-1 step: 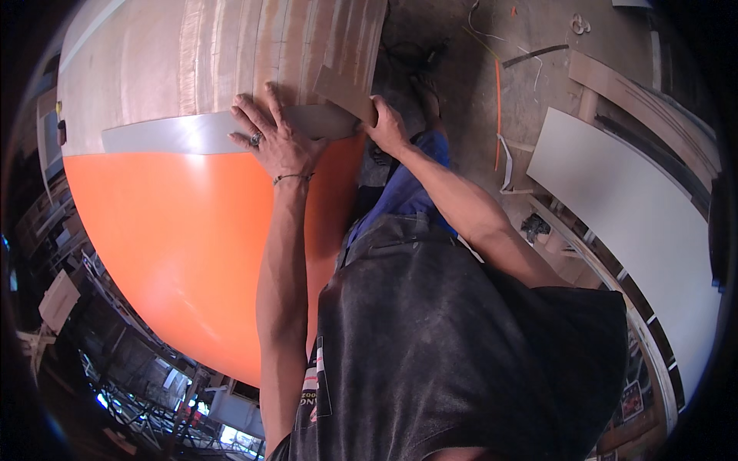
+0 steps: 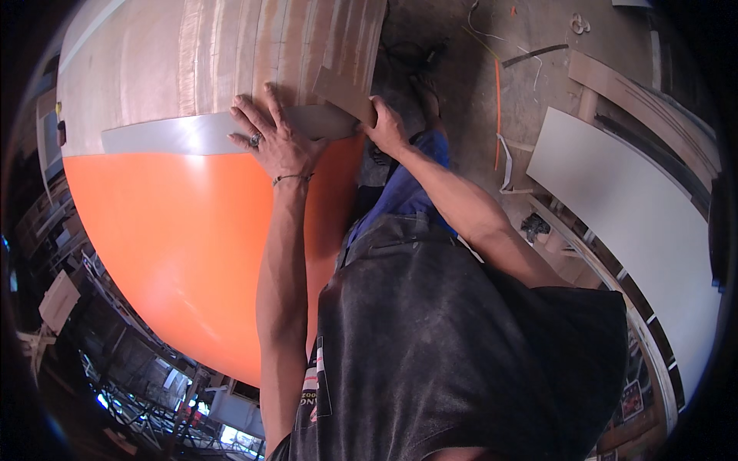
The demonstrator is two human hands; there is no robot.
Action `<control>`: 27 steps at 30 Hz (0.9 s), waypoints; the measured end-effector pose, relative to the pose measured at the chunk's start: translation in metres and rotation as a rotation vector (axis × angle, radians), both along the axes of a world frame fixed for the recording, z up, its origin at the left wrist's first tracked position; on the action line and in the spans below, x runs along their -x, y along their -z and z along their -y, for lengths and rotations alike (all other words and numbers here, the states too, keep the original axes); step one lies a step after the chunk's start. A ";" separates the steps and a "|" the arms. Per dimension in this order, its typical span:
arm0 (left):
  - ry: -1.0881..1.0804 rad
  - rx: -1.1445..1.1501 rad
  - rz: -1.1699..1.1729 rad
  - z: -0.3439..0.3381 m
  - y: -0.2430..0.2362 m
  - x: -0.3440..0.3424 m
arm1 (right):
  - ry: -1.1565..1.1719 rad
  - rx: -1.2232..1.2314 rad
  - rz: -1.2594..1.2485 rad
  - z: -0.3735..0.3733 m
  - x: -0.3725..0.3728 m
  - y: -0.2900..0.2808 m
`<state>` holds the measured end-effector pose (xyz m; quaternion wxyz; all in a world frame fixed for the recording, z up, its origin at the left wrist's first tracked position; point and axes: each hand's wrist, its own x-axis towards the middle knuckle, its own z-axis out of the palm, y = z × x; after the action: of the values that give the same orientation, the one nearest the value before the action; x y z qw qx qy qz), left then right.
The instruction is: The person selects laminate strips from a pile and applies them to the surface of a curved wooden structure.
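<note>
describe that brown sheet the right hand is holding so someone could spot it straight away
Find the big curved hull, orange below and bare sanded above, with a grey band between. At the band's right end, the right hand presses a flat brown sheet to the surface, beside the left hand. It alone is a loose, angular, cardboard-coloured piece.

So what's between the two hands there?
In the head view, a pale grey strip on the hull runs from the left hand to the right hand, which holds a brown sanding sheet.

Dusty concrete floor (image 2: pixel 530 69) strewn with scraps, a white panel (image 2: pixel 623 207) lying beside wooden boards (image 2: pixel 646 100)
</note>
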<state>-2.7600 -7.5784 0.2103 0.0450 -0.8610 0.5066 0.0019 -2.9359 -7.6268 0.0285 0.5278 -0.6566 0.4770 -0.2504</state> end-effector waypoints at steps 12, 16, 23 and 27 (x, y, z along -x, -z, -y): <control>-0.023 -0.030 0.026 0.002 0.001 0.001 | -0.043 -0.117 -0.007 -0.003 0.002 -0.008; -0.037 -0.024 0.011 0.003 0.001 0.002 | -0.049 -0.117 -0.014 -0.002 0.002 -0.009; -0.002 -0.057 0.054 0.005 0.028 0.014 | -0.106 -0.099 -0.045 -0.005 0.000 0.000; 0.024 0.012 0.043 0.008 0.035 0.018 | -0.083 -0.021 -0.049 -0.003 -0.002 0.013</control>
<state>-2.7782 -7.5865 0.1752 0.0508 -0.8549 0.5158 -0.0204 -2.9336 -7.6233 0.0159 0.5330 -0.6761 0.4646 -0.2072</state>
